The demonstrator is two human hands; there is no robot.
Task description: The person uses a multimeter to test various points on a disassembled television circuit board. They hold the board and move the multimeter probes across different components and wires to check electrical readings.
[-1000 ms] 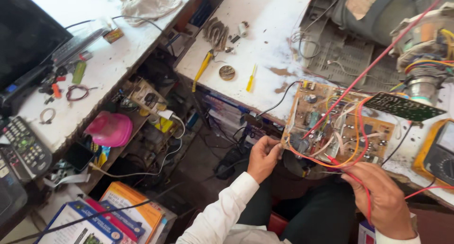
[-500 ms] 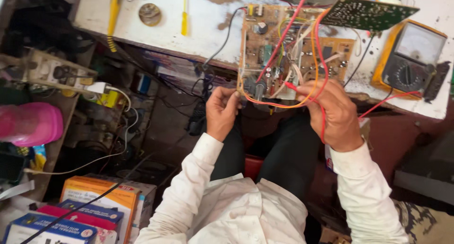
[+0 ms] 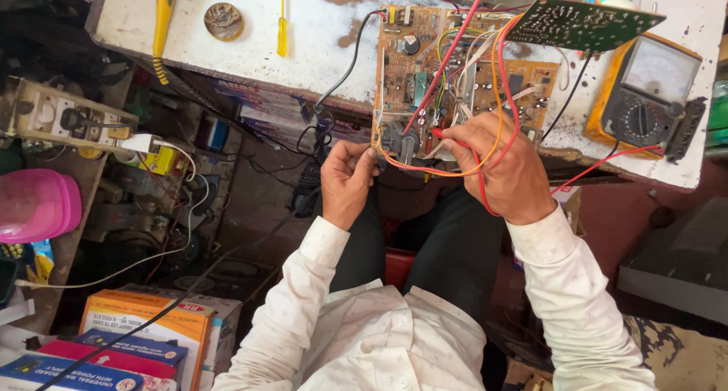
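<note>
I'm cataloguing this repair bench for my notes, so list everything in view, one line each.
Circuit board: one, brown, bench edge.
Green board: one, raised, top right.
Multimeter: one, yellow-cased, bench right.
Red lead: one, crossing the circuit board.
Screwdriver: one, yellow, on white bench.
Round tin: one, brownish, bench left.
Socket strip: one, cream, left.
Pink container: one, far left.
Boxes: several, orange, blue, lower left.
Left hand: at circuit board's corner.
Right hand: holding red probe.
</note>
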